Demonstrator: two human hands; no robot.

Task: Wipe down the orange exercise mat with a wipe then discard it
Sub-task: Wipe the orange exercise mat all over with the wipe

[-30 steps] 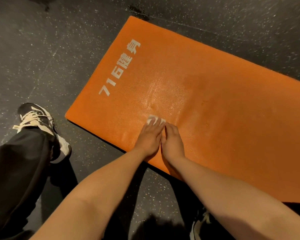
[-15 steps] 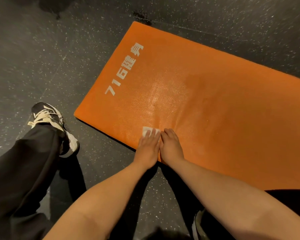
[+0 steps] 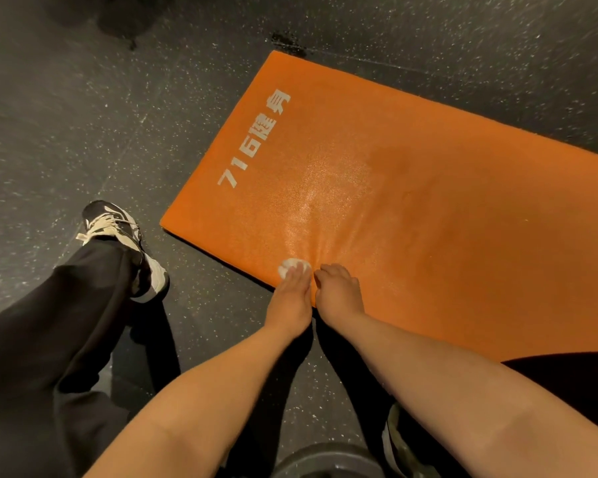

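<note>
The orange exercise mat lies on the dark floor, with white "716" lettering near its left end and a damp sheen in the middle. A small white wipe, now bunched up, sits at the mat's near edge. My left hand presses its fingertips down on the wipe. My right hand rests right beside it on the mat edge, fingers slightly bent, holding nothing.
Speckled black rubber floor surrounds the mat. My left leg in black trousers and a black-and-white sneaker stands left of the mat. A second shoe and a dark round object show at the bottom edge.
Both hands have slid toward me, from the mat's middle to its near edge. The wipe, flat under my left fingers before, is now crumpled into a small ball.
</note>
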